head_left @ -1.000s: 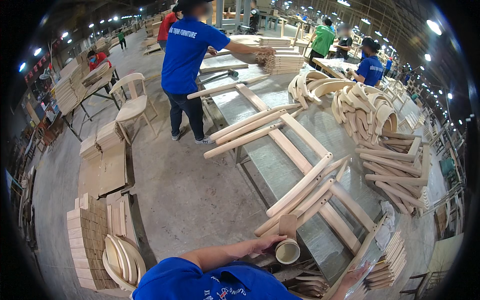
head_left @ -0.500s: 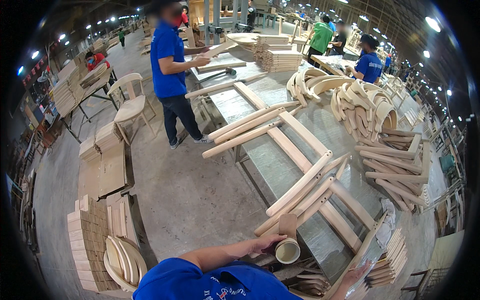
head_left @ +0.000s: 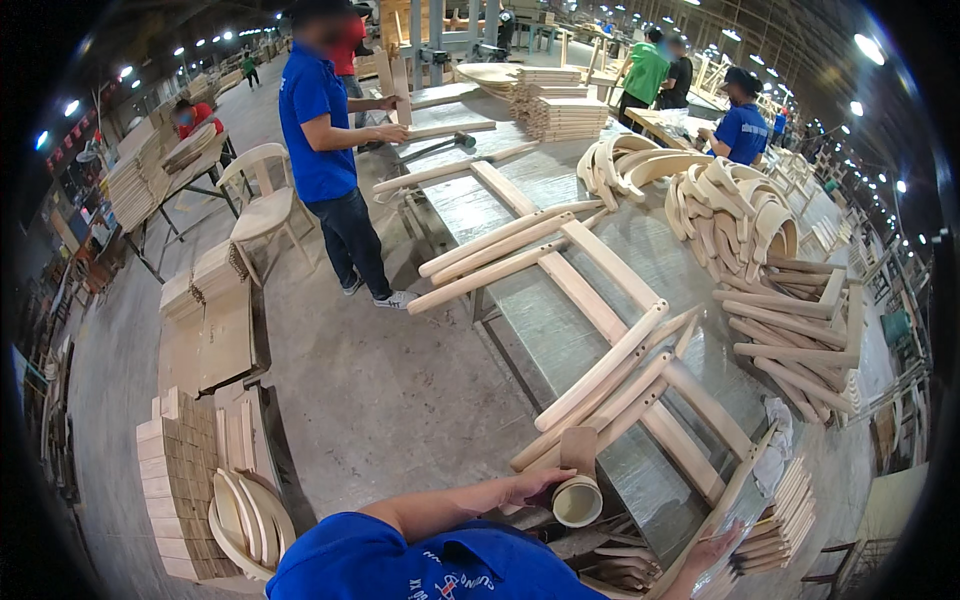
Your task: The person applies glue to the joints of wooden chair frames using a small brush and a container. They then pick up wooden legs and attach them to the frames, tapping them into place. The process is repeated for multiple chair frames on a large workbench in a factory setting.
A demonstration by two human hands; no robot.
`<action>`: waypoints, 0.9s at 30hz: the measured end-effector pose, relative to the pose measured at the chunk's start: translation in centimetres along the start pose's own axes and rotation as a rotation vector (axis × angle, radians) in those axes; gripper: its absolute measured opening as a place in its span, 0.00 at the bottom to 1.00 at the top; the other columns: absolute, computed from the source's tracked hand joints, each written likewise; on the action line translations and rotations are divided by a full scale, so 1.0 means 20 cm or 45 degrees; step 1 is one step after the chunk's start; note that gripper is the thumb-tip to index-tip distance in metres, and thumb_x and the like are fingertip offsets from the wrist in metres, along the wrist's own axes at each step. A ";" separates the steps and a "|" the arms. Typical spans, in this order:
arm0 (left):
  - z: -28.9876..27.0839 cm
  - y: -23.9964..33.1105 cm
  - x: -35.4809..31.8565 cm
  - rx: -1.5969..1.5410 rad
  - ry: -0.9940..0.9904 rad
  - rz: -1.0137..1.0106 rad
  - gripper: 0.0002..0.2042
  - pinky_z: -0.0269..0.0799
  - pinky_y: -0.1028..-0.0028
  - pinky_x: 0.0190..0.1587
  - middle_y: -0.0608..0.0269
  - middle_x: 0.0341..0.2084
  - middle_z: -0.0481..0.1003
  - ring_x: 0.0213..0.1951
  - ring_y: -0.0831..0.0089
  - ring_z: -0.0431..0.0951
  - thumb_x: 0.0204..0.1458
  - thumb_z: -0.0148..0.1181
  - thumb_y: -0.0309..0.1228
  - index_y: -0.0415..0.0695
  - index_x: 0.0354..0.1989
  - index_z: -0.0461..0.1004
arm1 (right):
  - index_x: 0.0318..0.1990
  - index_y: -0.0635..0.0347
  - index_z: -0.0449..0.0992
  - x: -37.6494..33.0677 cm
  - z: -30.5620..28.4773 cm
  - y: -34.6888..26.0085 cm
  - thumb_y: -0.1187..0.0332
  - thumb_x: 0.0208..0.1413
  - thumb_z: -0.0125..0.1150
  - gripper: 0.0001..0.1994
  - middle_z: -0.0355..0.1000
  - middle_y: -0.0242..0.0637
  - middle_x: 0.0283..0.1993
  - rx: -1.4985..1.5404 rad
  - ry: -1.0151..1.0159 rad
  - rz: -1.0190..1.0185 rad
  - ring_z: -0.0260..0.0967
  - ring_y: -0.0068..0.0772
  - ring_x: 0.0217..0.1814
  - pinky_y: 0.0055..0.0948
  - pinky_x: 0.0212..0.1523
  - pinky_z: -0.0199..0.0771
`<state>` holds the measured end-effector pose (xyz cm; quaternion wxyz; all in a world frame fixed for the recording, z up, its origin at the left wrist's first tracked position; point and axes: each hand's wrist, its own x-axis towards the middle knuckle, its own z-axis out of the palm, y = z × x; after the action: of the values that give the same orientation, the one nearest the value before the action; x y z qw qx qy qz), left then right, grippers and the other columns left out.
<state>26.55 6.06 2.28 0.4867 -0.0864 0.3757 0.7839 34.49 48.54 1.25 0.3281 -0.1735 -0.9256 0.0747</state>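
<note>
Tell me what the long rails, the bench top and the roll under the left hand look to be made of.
Rails: pale bare wood, seemingly unvarnished; matte, faint grain, rounded edges.
Bench top: probably sheet metal; grey, dull sheen, streaked, though a coating cannot be ruled out.
Roll under the left hand: likely tape or sandpaper on a cardboard core; tan, hollow middle.

A red sign (head_left: 72, 160) with small pale markings is hanging on the dim wall at the far left, beyond the stacked boards. No packages, labels or screens are showing on the long table (head_left: 560, 320) or the floor.
</note>
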 end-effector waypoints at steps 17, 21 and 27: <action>-0.01 0.00 0.00 -0.014 -0.069 0.016 0.19 0.70 0.77 0.40 0.72 0.42 0.74 0.40 0.80 0.74 0.55 0.48 0.49 0.52 0.49 0.70 | 0.60 0.65 0.53 0.01 -0.02 -0.03 0.64 0.55 0.52 0.28 0.55 0.55 0.61 0.074 -0.003 -0.008 0.49 0.53 0.65 0.42 0.64 0.47; -0.02 -0.01 0.01 0.004 -0.036 -0.008 0.20 0.70 0.76 0.42 0.71 0.43 0.74 0.42 0.80 0.73 0.55 0.48 0.49 0.51 0.50 0.69 | 0.60 0.65 0.53 0.00 -0.02 -0.01 0.65 0.54 0.52 0.28 0.55 0.55 0.61 0.039 -0.019 -0.031 0.48 0.53 0.66 0.41 0.65 0.47; -0.04 -0.03 0.03 0.003 -0.030 -0.001 0.21 0.70 0.74 0.45 0.70 0.46 0.72 0.44 0.77 0.73 0.55 0.48 0.48 0.49 0.52 0.68 | 0.60 0.65 0.52 0.00 -0.01 0.00 0.69 0.53 0.53 0.28 0.54 0.54 0.62 0.061 -0.014 -0.033 0.48 0.52 0.66 0.41 0.65 0.46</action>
<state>26.49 6.11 1.21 0.4915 -0.0765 0.3708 0.7842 34.63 48.61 1.46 0.3281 -0.1531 -0.9274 0.0937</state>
